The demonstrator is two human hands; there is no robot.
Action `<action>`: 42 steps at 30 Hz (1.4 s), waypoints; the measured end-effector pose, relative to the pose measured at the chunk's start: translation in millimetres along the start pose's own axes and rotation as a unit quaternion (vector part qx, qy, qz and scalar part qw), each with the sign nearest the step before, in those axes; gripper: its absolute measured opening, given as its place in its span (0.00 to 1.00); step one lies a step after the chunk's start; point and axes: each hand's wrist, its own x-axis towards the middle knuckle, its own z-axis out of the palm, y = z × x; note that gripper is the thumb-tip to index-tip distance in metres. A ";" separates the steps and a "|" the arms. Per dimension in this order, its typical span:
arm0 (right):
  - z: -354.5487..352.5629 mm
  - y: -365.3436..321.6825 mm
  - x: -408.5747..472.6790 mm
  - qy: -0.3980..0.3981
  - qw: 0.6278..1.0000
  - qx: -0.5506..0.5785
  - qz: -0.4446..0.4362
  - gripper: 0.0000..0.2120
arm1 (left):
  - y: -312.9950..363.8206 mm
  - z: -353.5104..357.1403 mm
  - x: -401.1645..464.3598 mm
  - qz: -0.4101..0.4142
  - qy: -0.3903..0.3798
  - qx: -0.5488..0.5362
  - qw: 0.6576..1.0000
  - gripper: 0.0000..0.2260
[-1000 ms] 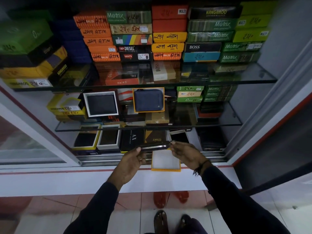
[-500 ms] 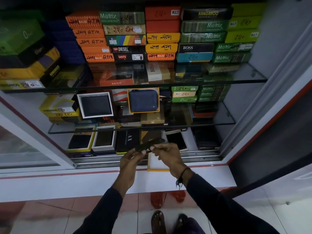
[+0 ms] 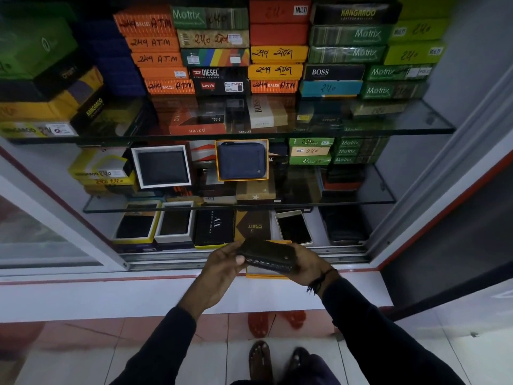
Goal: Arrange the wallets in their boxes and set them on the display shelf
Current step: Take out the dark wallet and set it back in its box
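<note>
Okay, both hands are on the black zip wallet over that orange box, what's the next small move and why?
Probably lower the wallet flat into the orange box right beneath it. The left hand and right hand hold it by its ends just above the box, whose open tray looks empty where it shows. The wallet has to be boxed before going on the shelf.

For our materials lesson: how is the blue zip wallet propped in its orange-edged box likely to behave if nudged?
The blue zip wallet looks like soft fabric, so probably light and slightly yielding. Its orange-edged box leans upright on stacked boxes, so it may tip forward.
</note>
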 end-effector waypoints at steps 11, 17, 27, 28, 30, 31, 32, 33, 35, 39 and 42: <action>-17.3 7.4 6.2 -0.096 0.995 0.019 -0.032 0.22 | 6.3 16.3 -8.3 -0.035 -0.060 0.027 0.997 0.32; -43.7 -9.7 0.0 0.006 0.998 -0.062 -0.006 0.26 | 21.2 -5.3 -3.5 -0.010 0.017 0.198 0.980 0.40; -43.2 0.7 0.0 0.194 0.756 -0.494 -0.384 0.14 | -22.9 33.6 0.8 0.291 0.118 0.429 0.847 0.15; -46.1 4.1 -1.3 0.221 0.714 -0.530 -0.399 0.15 | -28.5 33.9 1.7 0.313 0.112 0.454 0.826 0.14; -54.2 8.1 -0.8 0.246 0.669 -0.579 -0.397 0.15 | -34.0 33.1 3.3 0.320 0.119 0.466 0.816 0.14; -57.7 8.0 -0.3 0.250 0.677 -0.581 -0.378 0.14 | -34.3 32.8 5.0 0.305 0.127 0.453 0.828 0.15; -61.3 6.5 1.9 0.239 0.700 -0.569 -0.358 0.14 | -33.4 33.6 6.5 0.275 0.138 0.429 0.849 0.16; -62.0 1.7 -0.1 0.213 0.748 -0.536 -0.328 0.13 | -31.0 34.4 8.8 0.231 0.154 0.393 0.877 0.17; -60.9 -3.0 1.5 0.151 0.852 -0.417 -0.278 0.10 | -26.6 34.1 15.6 0.138 0.197 0.316 0.918 0.16; -58.7 3.2 23.6 0.188 0.893 -0.364 -0.187 0.14 | -22.7 29.5 35.6 0.029 0.268 0.332 0.904 0.09; -52.4 8.7 40.2 0.255 0.861 -0.413 -0.155 0.09 | -26.8 27.3 46.6 -0.010 0.272 0.440 0.856 0.05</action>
